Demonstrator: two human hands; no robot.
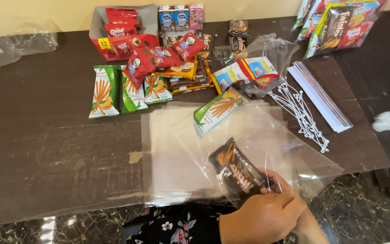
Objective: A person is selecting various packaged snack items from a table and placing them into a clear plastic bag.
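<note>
L hand (260,217) gripping dark snack pack (238,171), clear bag (290,158), table (46,135)

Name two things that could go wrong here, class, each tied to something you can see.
1. The clear bag hangs over the table edge; it and the dark snack packet between the hands might slip to the floor.
2. The stack of clear bags is slippery; the green stick-snack packet lying on it could slide off.

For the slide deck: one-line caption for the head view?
Two hands push a dark brown snack packet into a clear plastic bag on a dark table strewn with snack packs.
</note>
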